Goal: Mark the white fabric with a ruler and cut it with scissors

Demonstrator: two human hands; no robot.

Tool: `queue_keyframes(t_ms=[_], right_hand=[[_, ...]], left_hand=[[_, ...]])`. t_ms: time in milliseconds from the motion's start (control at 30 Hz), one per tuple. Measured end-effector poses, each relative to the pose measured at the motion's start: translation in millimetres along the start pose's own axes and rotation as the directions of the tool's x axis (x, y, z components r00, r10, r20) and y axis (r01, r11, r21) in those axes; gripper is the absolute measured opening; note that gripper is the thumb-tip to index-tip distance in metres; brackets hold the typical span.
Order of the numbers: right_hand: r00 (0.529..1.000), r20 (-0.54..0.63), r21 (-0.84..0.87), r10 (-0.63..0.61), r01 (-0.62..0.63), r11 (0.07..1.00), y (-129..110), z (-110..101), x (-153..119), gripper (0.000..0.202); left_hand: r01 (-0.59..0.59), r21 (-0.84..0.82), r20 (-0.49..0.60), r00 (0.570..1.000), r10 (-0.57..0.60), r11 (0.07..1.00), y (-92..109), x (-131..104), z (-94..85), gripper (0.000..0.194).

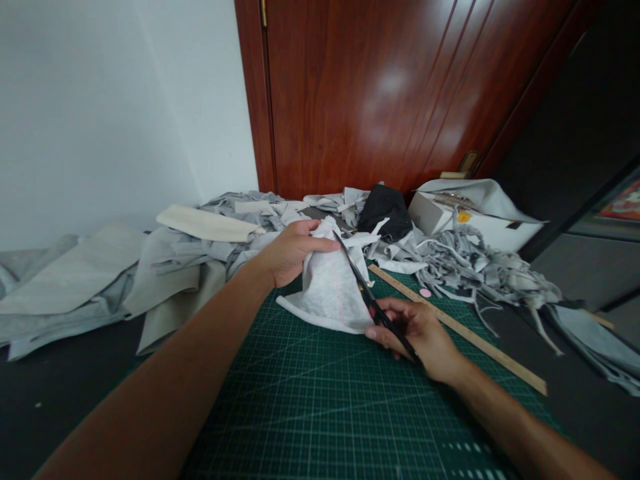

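White fabric piece (327, 287) hangs lifted over the far part of the green cutting mat (310, 400), top edge bunched in the left hand (290, 252), lower edge draping down onto the mat. Left fingers are pressed together w/ the thumb, pinching the cloth's upper corner. Right hand (417, 333) grips black scissors (370, 297), fingers curled through the handles; blades look nearly shut, running up along the cloth's right edge. To cut well, I'd judge: keep the cloth taut btwn the pinch and the mat, feed it deep into the blades rather than snipping w/ tips, follow the faint pink line on the fabric, and keep left fingertips clear of the blade tip, which sits close to them. A wooden ruler (460, 327) lies diagonally just beside the right hand, a small pink chalk (425, 293) near it. Beyond the mat: heaps of grey fabric scraps (470, 267), beige cloth pieces (100, 273) at left, a black bundle (385, 210), a white box (475, 217). Dark tabletop, white wall (100, 100), red-brown wooden door (390, 87) behind.
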State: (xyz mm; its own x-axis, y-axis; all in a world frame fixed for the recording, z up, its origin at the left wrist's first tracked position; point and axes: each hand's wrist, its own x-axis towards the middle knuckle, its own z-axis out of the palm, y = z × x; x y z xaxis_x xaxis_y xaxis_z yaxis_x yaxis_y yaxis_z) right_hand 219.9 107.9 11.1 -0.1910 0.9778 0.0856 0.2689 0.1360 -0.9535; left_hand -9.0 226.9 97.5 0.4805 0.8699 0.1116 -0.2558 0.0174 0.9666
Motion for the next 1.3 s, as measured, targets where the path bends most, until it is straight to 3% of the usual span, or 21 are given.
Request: queue_keyframes(t_ms=[300,567,700,967,1300], right_hand=[[0.998,-0.049,0.053,0.041,-0.038,0.998,3,-3,1,0.053],[0.999,-0.042,0.016,0.016,-0.016,1.000,1,-2,2,0.053],[0.999,-0.038,0.011,0.007,-0.007,1.000,1,-1,2,0.054],[0.999,-0.030,0.035,0.009,-0.008,0.999,4,-2,3,0.052],[1.000,-0.003,0.017,-0.010,0.010,1.000,6,-4,3,0.052]], left_hand=[[-0.079,0.000,-0.069,0.995,0.078,0.997,-2,6,-8.0,0.018],[-0.147,-0.102,-0.081,0.987,0.139,0.984,-4,8,-5.1,0.014],[-0.073,-0.020,-0.028,0.997,0.072,0.997,-5,4,0.2,0.019],[0.003,0.072,-0.107,0.994,0.004,0.997,-5,3,-1.1,0.015],[0.107,0.101,-0.082,0.992,-0.098,0.989,-3,1,0.0,0.020]])
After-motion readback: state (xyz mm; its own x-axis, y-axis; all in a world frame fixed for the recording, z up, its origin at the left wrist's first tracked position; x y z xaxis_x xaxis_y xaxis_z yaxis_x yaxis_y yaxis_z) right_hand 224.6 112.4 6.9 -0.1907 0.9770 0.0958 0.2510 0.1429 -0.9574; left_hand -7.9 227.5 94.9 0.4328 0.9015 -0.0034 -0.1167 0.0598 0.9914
